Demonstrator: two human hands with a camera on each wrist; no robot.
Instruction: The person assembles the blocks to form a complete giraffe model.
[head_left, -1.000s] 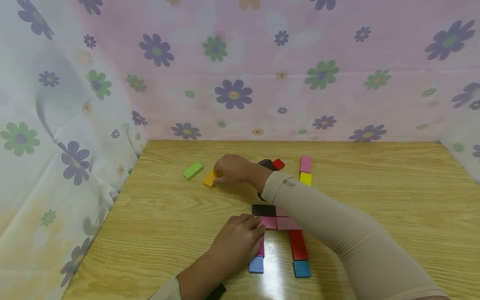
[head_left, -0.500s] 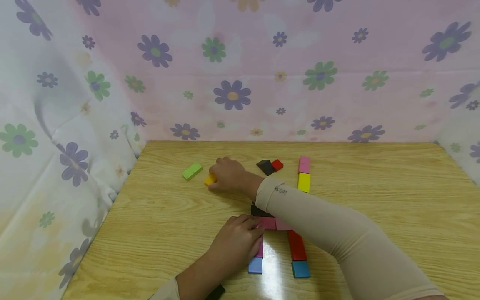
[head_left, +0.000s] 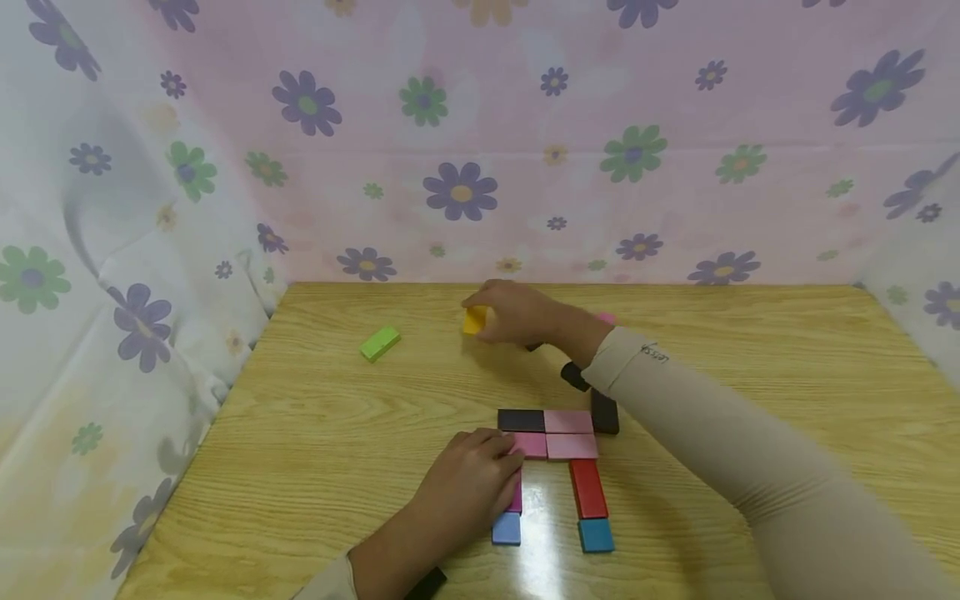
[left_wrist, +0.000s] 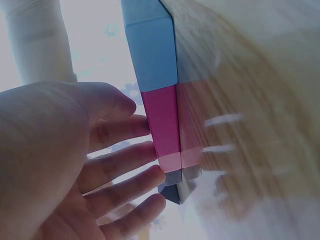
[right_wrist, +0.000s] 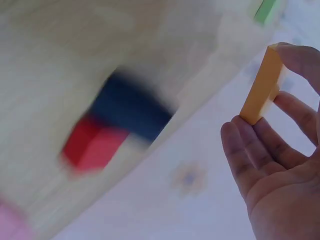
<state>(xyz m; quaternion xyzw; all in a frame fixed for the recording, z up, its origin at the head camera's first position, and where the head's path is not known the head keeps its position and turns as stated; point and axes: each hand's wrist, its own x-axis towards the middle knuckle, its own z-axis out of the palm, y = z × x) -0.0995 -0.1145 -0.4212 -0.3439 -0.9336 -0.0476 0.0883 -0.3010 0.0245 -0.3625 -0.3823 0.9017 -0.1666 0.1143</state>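
My right hand (head_left: 523, 313) pinches an orange block (head_left: 474, 320) by its ends above the far part of the table. In the right wrist view the thumb and fingertips hold the same block on edge. My left hand (head_left: 467, 471) rests beside the laid-out blocks, its fingertips on a pink block (head_left: 532, 446). The left wrist view shows those fingers extended against the side of a magenta block (left_wrist: 161, 120), with a light blue block (left_wrist: 152, 54) in line. Next to the pink block lie a black block (head_left: 521, 420) and two light pink blocks (head_left: 570, 447).
A red block (head_left: 588, 489) and a blue block (head_left: 596, 535) form a second leg. A green block (head_left: 380, 343) lies far left on the wooden table (head_left: 315, 433). Dark blocks (head_left: 604, 412) sit near the right forearm. Floral cloth (head_left: 360, 208) hangs behind.
My right hand has lifted the orange block off the table and carried it right and away from me. My left hand stays in place.
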